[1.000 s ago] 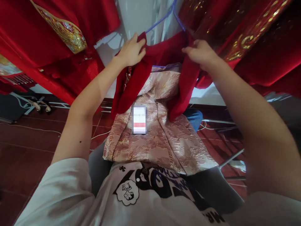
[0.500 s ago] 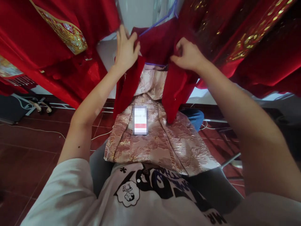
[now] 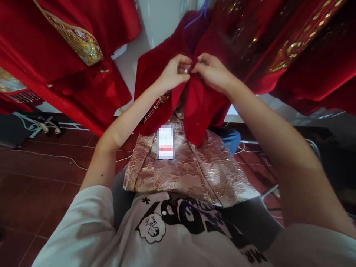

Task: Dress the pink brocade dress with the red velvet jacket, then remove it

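Observation:
A red jacket (image 3: 158, 63) hangs in front of me on a purple hanger (image 3: 198, 17), its two front edges drawn close together. My left hand (image 3: 176, 72) pinches the left front edge, where small shiny pieces show at the fingers. Against it, my right hand (image 3: 211, 70) grips the right front edge, fingertips nearly touching the left ones. Beaded trim (image 3: 157, 105) shows on the jacket beside my left forearm. Below, a pink and gold brocade garment (image 3: 178, 174) lies over my lap, with a lit phone (image 3: 166, 142) on it.
Red garments with gold embroidery (image 3: 83, 40) hang at the left, and sequinned red ones (image 3: 294, 44) at the right. Heeled shoes (image 3: 48, 127) stand at the far left by a white rack. A pale cable (image 3: 55, 156) runs across the red tiled floor (image 3: 36, 196).
Both hands have moved inward and now meet at the middle. The jacket's front edges, spread apart before, have been brought together, covering the hanger's lower bar and the brocade's upper part.

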The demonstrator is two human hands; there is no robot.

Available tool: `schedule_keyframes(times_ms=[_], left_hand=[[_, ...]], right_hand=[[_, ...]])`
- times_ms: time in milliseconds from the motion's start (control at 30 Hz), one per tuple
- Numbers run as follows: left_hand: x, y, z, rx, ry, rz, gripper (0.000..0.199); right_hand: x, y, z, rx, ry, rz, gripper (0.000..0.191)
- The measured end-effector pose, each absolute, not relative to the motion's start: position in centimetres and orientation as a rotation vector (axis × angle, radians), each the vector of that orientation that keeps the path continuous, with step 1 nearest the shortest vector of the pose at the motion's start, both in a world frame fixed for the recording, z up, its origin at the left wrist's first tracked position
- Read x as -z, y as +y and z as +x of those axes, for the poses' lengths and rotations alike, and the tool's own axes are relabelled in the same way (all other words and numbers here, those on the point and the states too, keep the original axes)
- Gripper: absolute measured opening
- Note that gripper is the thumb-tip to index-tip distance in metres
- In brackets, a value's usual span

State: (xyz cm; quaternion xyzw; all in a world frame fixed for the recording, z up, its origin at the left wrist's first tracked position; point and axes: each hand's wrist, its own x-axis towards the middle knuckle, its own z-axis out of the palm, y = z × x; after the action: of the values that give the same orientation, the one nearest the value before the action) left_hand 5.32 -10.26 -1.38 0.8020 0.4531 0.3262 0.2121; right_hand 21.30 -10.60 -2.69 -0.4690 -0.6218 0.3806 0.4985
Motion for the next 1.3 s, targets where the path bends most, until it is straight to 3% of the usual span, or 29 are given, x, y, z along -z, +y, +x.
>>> schedule_keyframes(times_ms=[233,467,600,967,1300], left_hand=[[2.8,-10.4,3.3,-0.988,1.229,2.224,0.054],[3.5,-10.1,3.0,-1.002,1.298,2.171,0.021],[5.1,-8.1,2.7,-1.062,1.172,2.254,0.012],[5.6,-6.8,3.0,-1.19,1.019,2.56,0.017],[5.1,-7.3,3.5,-1.207,1.005,2.609,0.018]], right_hand=[[2.8,-12.6,20.9,-0.934,-1.523,-1.197,0.034],[3.3,-12.4,20.9,-0.824,-1.517,-1.214,0.034],[4.6,-10.4,21.4,-0.698,-1.553,-1.142,0.034],[6.0,-8.9,22.5,-0.481,-1.678,-0.982,0.02],[5.6,-9.4,23.2,-0.542,-1.689,-0.945,0.029]])
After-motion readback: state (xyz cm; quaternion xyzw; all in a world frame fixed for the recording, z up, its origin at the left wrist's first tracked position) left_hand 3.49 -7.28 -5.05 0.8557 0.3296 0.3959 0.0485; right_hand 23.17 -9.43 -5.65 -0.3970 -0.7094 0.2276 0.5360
